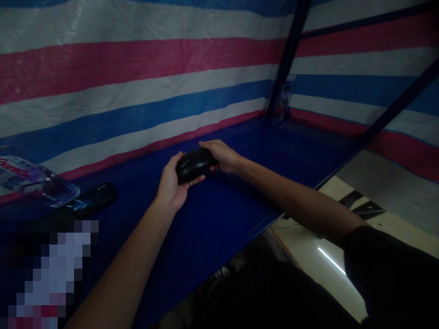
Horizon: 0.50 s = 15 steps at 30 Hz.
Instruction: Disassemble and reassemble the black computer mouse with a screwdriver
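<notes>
Dark fabric covers the person's lap at the bottom edge, and a black sleeve (387, 274) ends above the right elbow. From there both bare forearms stretch forward over the blue table (212, 228), whose smooth top shows a faint sheen and whose front edge runs diagonally down to the left.

Both hands meet near the middle of the table on a black computer mouse (195, 164), a rounded, glossy shell with a thin highlight along its back. The left hand (170, 185) cups it from below and from the near side, palm turned up, thumb against the lower edge, fingers curled under and hidden. The right hand (221, 154) closes over the far end from above, wrist bent slightly, fingers wrapped over the top. The mouse appears held just above the tabletop, close to the back wall, though whether it touches the surface cannot be told.

Left of the hands, well apart, a flat dark rectangular device (91, 201) lies on the table, just beside a clear plastic package (30, 180) with red lettering.

Behind, a woven tarpaulin (137, 77) with red, white and blue horizontal stripes forms the wall, crossed by a dark metal post (290, 50) at the corner. Pale floor tiles (343, 205) show at right.
</notes>
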Available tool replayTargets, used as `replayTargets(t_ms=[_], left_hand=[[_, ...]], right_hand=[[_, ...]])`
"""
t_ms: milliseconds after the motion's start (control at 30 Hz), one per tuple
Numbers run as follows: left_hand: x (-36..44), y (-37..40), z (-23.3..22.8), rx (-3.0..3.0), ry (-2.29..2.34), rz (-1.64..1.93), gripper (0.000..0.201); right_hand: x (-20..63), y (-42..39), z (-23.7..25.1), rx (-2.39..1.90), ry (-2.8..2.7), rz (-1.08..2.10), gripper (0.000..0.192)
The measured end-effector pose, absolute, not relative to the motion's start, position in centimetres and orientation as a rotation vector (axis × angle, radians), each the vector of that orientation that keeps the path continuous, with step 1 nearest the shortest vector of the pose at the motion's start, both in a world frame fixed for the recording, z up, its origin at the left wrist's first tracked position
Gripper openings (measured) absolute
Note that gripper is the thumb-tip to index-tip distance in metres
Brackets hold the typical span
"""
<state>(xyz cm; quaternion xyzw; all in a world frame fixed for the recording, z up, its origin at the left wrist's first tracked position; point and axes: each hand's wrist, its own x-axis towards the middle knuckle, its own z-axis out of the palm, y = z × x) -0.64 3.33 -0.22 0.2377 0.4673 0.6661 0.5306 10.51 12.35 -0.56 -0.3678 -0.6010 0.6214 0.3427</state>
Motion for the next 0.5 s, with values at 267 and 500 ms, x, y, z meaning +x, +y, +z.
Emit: replayTargets(t_ms=[267, 500], left_hand=[[-0.66, 3.49, -0.20, 0.461, 1.144, 1.641, 0.013], [-0.72, 3.50, -0.16, 0.396, 1.168, 1.702, 0.020]], right_hand=[[10.84, 11.83, 0.10, -0.893, -1.729, 1.592, 0.028], [10.77, 11.93, 0.22, -0.832, -1.772, 1.489, 0.023]])
